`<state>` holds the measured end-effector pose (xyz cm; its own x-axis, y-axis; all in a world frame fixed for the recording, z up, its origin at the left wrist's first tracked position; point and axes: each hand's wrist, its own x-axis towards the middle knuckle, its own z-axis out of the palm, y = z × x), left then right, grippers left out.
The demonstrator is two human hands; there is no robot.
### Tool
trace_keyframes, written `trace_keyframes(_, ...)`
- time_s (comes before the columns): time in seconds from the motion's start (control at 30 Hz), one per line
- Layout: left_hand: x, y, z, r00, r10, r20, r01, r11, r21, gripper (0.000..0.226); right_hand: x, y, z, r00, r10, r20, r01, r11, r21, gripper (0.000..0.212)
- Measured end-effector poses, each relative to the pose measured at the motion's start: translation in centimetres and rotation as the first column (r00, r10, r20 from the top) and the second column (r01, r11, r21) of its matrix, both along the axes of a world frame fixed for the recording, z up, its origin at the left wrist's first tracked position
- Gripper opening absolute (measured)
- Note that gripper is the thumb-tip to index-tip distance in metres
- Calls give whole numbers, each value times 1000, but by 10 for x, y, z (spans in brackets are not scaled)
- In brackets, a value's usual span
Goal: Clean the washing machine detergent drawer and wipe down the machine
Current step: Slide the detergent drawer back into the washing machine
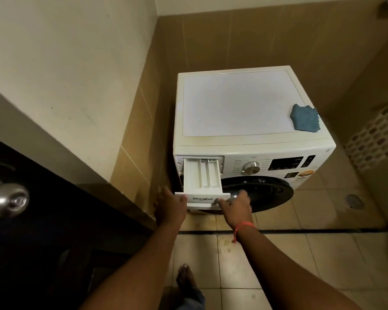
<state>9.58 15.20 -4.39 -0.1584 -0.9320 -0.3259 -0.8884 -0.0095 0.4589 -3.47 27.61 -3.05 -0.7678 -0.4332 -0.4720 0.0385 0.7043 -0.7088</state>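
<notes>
Floor [278,253]: tan tiles are seen, crossed by a dark strip in front of the washer; a round drain [354,201] is set at the right.
Walls [188,52]: brown tiles are seen behind and left of the washer, cream paint above.
Door [31,242]: a dark panel is seen at the left edge, with a metal knob [8,199].
Washer [238,104]: a white front-loader is set in the corner; its dark round porthole [262,193] is shut, and a dial [251,168] is seen on the panel.
Drawer [202,177]: the white detergent tray is pulled far out of its slot at the washer's upper left; its front carries the brand name.
Cloth [304,118]: a blue rag is laid on the washer top, at its right edge.
Left hand [170,206]: the drawer front's left end is held; the thumb is laid on top, and the grip is closed on it.
Right hand [235,205]: the drawer front's right end is pinched from below by curled fingers; a red thread is worn at the wrist.
Foot [185,276]: one bare foot is seen on the tiles.
</notes>
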Motion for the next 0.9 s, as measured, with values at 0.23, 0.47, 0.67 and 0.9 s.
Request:
trace_keyframes(0.23, 9, -12, 13, 845, -368, 387, 494, 815, -303, 96, -30, 1, 0, 515, 624, -588, -384, 781, 492, 101)
trace_keyframes(0.47, -12, -73, 11, 764, -449, 463, 616, 722, -316, 112, -67, -50, 3, 421, 724, -547, -440, 690, 574, 116)
trace_keyframes(0.67, -58, -123, 10, 768, -486, 416, 628, 699, -343, 105, -103, -109, 3, 431, 698, -572, -385, 716, 583, 113)
trace_keyframes(0.9, -84, -173, 13, 679, -591, 436, 731, 603, -319, 112, -125, -156, 4, 354, 785, -508, -404, 618, 674, 108)
